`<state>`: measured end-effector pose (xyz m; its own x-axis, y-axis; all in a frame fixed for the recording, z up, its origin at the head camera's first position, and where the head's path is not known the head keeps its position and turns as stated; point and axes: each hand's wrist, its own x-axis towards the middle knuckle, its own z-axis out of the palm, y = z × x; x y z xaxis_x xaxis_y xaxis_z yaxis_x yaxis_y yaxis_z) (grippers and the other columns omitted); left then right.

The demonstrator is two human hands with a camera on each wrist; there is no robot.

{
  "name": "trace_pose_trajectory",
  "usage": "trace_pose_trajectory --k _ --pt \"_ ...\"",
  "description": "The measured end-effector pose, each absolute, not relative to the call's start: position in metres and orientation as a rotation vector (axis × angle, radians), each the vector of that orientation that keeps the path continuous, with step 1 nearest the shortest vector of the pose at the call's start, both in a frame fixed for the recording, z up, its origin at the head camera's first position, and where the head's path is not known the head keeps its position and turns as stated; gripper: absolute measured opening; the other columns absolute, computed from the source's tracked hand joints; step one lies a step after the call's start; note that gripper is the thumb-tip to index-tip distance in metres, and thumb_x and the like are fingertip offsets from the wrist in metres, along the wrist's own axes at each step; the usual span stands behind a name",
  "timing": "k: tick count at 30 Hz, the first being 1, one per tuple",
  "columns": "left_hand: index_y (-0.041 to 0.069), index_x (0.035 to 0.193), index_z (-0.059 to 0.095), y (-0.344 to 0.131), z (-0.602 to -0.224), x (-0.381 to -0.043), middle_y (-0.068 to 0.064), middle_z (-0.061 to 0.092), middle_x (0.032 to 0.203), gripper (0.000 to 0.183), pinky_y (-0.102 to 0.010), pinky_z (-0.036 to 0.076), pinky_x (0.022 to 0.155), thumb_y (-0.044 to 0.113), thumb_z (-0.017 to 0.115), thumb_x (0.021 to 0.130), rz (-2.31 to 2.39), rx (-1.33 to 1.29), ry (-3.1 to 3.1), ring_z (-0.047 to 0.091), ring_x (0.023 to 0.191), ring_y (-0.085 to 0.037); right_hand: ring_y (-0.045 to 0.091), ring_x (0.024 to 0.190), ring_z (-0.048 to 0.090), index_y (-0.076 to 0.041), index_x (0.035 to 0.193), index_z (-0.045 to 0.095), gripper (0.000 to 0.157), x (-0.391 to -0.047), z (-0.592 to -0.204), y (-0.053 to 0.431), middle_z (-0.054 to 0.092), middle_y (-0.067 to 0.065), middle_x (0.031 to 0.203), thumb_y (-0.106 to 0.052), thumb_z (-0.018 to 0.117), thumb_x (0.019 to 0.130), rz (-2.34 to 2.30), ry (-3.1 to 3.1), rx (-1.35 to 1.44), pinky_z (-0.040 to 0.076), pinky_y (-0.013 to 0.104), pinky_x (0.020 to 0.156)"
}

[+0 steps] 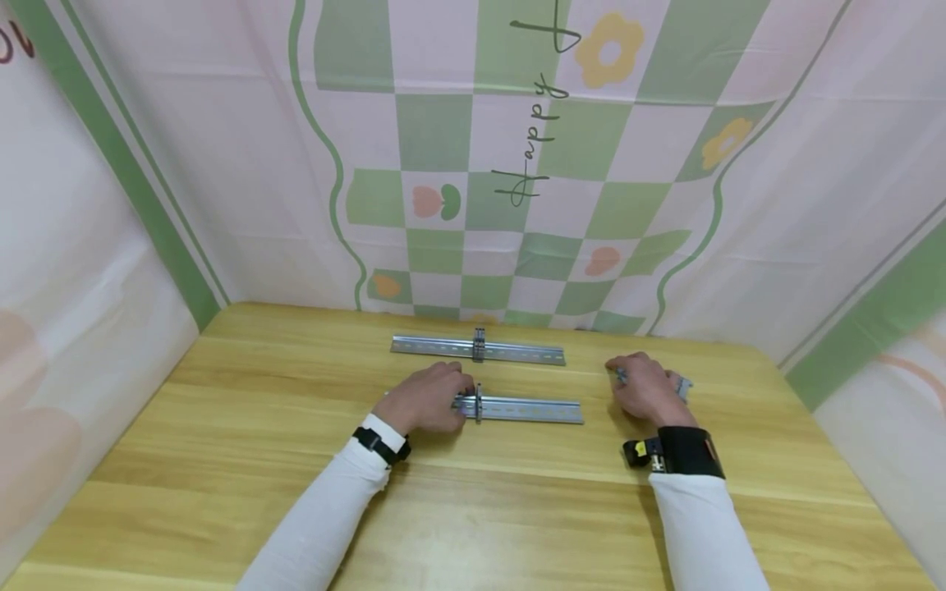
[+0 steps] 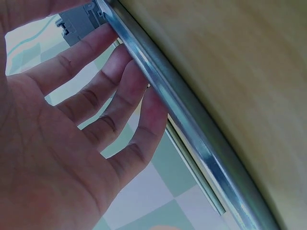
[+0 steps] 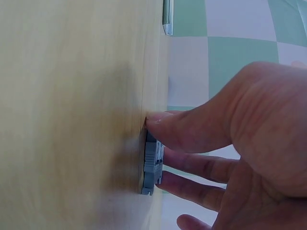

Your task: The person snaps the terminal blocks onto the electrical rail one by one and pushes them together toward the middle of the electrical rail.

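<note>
I take the step in hand to be picking up a small grey block [image 3: 152, 165] with my right hand [image 1: 643, 387] while my left hand [image 1: 427, 398] steadies the near rail [image 1: 539, 410]. The right fingers are narrow, thumb and fingertips pinching the block against the worktop [image 1: 443, 517], right of centre in the head view. The left fingers are curled onto the rail's left part, just below the centre of that frame, beside an upright clip [image 1: 479, 402]. Above it lies the far rail [image 1: 429, 346], with a cluster of clips [image 1: 479, 345] near its middle and no hand on it.

As I judge it, the next move calls for a firm pinch on the block and a clean lift, with the near rail kept from sliding.

My left hand hides the near rail's left end in the head view. The left wrist view cuts off the thumb at the upper left, so I can't see its contact. Grey bits show on both sides of the right hand in the head view; I can't tell whether they belong to one block or several.
</note>
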<state>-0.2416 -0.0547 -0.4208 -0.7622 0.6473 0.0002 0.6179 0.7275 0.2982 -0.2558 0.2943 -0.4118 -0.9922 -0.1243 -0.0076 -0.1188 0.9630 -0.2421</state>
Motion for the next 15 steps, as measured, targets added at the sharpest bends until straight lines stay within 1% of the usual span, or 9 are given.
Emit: trace_pose_trajectory --k 15 --pt "0.015 0.106 0.063 -0.0544 -0.4210 -0.2408 0.004 0.052 0.090 0.035 -0.025 0.040 0.062 0.023 0.064 0.072 0.459 1.032 2.817 0.047 0.077 -0.013 0.046 0.110 0.043 -0.004 0.121 0.056 0.040 -0.2541 -0.4109 0.3001 0.047 0.026 0.122 -0.010 0.054 0.082 -0.415 3.085 -0.230 0.020 0.068 0.083"
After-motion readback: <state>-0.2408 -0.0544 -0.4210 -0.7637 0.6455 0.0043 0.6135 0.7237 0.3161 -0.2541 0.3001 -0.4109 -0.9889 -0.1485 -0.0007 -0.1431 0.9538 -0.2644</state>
